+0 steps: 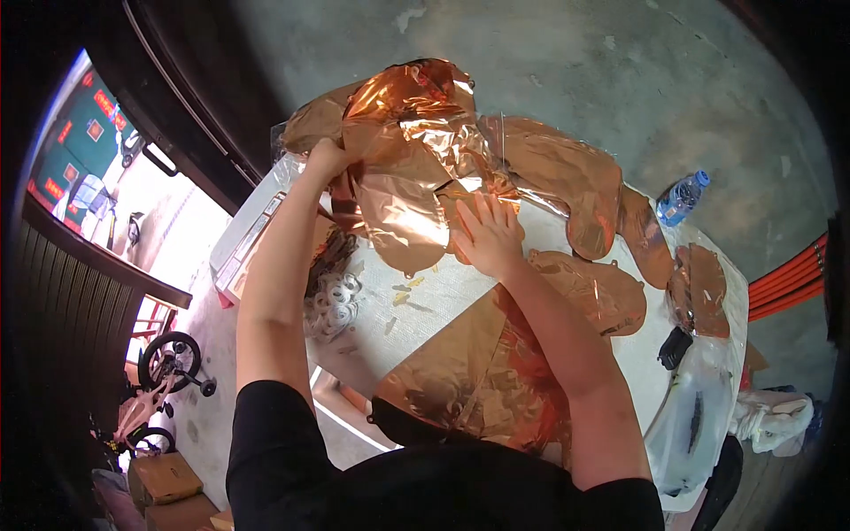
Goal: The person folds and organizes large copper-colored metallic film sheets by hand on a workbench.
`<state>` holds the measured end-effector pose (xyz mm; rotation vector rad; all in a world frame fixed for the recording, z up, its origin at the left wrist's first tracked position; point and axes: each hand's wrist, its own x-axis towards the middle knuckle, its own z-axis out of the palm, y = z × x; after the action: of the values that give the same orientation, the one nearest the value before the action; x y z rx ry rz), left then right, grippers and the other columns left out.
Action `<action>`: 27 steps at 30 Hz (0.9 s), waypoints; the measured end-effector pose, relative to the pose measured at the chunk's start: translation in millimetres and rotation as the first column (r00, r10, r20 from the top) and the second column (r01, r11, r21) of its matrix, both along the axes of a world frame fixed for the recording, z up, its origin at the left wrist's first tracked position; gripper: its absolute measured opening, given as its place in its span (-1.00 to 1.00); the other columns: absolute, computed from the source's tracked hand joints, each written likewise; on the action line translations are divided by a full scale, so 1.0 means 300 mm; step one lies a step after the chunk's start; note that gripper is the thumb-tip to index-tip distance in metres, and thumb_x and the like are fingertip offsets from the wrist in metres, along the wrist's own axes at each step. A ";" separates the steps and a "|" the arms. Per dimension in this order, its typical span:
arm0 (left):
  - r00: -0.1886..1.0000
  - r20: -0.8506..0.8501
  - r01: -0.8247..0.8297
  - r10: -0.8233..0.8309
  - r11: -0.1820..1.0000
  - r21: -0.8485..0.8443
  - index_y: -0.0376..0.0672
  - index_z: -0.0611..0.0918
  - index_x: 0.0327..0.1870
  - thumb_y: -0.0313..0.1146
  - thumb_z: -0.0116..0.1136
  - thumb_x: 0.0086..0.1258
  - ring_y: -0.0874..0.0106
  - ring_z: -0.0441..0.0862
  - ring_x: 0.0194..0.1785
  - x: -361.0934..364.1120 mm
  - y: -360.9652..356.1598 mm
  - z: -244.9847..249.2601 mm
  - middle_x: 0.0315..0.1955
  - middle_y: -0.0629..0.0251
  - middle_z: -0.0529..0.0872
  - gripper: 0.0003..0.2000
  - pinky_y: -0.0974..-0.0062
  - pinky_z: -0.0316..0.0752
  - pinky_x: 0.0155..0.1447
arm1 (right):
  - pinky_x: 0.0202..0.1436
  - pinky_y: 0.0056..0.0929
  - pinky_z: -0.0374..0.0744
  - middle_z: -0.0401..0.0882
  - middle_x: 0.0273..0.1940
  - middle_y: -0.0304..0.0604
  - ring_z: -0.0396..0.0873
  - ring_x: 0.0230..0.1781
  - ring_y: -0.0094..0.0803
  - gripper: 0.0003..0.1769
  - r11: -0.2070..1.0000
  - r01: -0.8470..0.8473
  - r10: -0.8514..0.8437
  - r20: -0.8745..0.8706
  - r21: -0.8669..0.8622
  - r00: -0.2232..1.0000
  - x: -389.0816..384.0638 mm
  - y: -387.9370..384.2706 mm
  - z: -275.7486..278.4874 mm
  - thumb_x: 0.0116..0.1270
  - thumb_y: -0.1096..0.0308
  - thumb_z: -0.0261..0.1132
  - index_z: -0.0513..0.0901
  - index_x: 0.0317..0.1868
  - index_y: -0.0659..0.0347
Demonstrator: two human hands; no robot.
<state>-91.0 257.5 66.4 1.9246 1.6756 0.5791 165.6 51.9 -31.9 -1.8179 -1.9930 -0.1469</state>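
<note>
My left hand (pixel 329 161) is closed on the left edge of a large, shiny copper-coloured foil balloon (pixel 403 190), which is crumpled and raised at the far side of the table. My right hand (pixel 490 237) lies with fingers spread on the foil's lower right part, palm down. More flat copper foil balloons (pixel 567 168) lie to the right of it. Nearer my body, another foil sheet with a red and orange print (pixel 469 372) hangs over the table's front edge, partly behind my right forearm.
A white-covered table (pixel 425 301) carries a bundle of white ribbon rings (pixel 332 305) at left. A water bottle (pixel 683 196), a black object (pixel 675 348) and a clear plastic bag (pixel 691 425) are on the right. Cardboard boxes (pixel 168 478) and a small bicycle (pixel 159 380) stand at lower left.
</note>
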 end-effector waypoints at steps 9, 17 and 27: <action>0.994 -0.063 0.105 -0.087 0.920 0.377 -0.16 0.62 -0.08 -0.40 0.11 0.13 0.12 0.64 -0.12 0.032 0.006 0.164 -0.23 0.06 0.69 -0.70 0.35 0.49 -0.09 | 0.37 0.05 0.04 0.18 0.34 0.04 0.13 0.36 0.00 -0.41 0.996 -0.015 0.014 0.010 0.091 1.000 0.002 -0.001 -0.003 0.30 -0.05 0.09 0.35 0.30 -0.05; 0.758 -0.619 0.290 0.208 0.742 0.604 0.06 0.61 -0.03 -0.40 -0.11 0.27 0.25 0.56 0.06 0.192 0.087 0.266 -0.17 0.19 0.68 -0.69 -0.04 0.22 0.23 | 0.34 0.13 0.05 0.15 0.35 0.05 0.13 0.36 -0.03 -0.37 0.985 -0.057 0.066 -0.049 0.166 0.997 -0.010 -0.043 0.067 0.27 0.04 0.16 0.31 0.31 0.05; 0.911 -0.400 0.263 0.104 0.599 0.756 0.14 0.35 0.29 -0.30 -0.11 0.37 0.30 0.27 0.32 0.113 0.097 0.084 0.17 0.29 0.45 -0.57 -0.17 -0.04 0.35 | 0.34 0.05 0.06 0.34 0.21 0.11 0.28 0.27 -0.12 -0.49 0.976 -0.141 0.161 -0.118 0.165 0.980 -0.006 -0.047 0.048 0.21 0.12 0.23 0.49 0.14 0.19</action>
<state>-57.1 286.6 91.7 2.9345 1.6896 1.1028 163.7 37.8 -17.5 -1.5328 -1.9609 -0.1295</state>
